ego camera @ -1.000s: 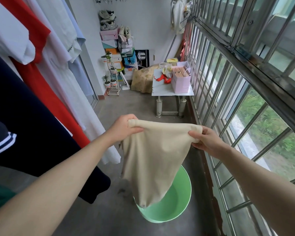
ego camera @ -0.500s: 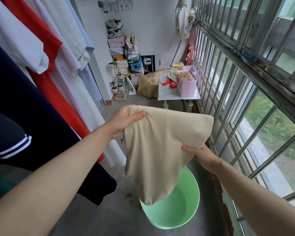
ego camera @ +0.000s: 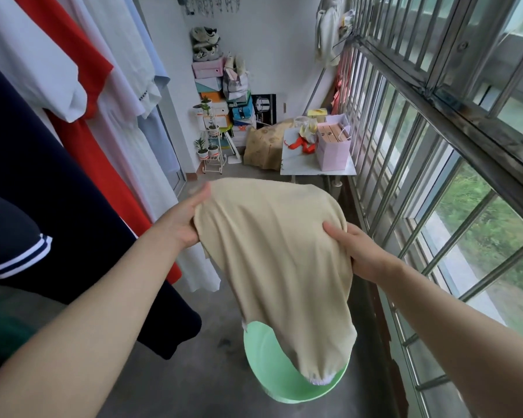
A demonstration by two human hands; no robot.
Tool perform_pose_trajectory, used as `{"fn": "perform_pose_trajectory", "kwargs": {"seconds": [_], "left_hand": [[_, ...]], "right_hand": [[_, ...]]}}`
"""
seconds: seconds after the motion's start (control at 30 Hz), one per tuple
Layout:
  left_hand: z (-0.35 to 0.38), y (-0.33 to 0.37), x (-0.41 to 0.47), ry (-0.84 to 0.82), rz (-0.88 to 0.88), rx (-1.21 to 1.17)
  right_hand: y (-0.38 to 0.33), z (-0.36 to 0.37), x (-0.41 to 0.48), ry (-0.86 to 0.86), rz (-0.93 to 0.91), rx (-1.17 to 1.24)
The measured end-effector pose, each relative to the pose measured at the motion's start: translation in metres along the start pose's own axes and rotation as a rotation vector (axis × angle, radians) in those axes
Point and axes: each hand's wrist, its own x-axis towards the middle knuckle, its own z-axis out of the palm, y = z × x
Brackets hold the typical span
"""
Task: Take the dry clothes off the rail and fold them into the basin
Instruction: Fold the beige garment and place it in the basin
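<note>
Left hand and right hand both grip beige garment, fingers curled into cloth, hanging over green basin.

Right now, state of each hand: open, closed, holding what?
Left hand: holds the beige garment by its upper left edge.
Right hand: pinches the beige garment's right side, thumb on top.

Grey concrete floor under green basin, white table, plant stand, brown sack
</note>
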Motion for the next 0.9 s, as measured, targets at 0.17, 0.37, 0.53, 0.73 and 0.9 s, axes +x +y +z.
{"fn": "perform_pose_trajectory", "kwargs": {"seconds": [0.17,0.37,0.53,0.73,0.9], "left_hand": [[-0.018,-0.066,-0.009,-0.124,-0.23,-0.051],[-0.012,-0.089,0.003,0.043,-0.177,0.218],[-0.017,-0.098,0.017,0.259,-0.118,0.486],[-0.013,-0.099,0.01,0.094,-0.148,0.672],[-0.015,-0.102,0.005,0.067,-0.083,1.113]], "right_hand": [[-0.012,0.005,0.005,0.134,0.07,0.044],[0.008,-0.013,0.013,0.388,0.239,-0.256],[0.019,-0.016,0.008,0.312,0.163,-0.309],[0.019,-0.009,0.001,0.102,0.216,-0.505],[0.023,-0.008,0.009,-0.006,0.161,-1.451]]}}
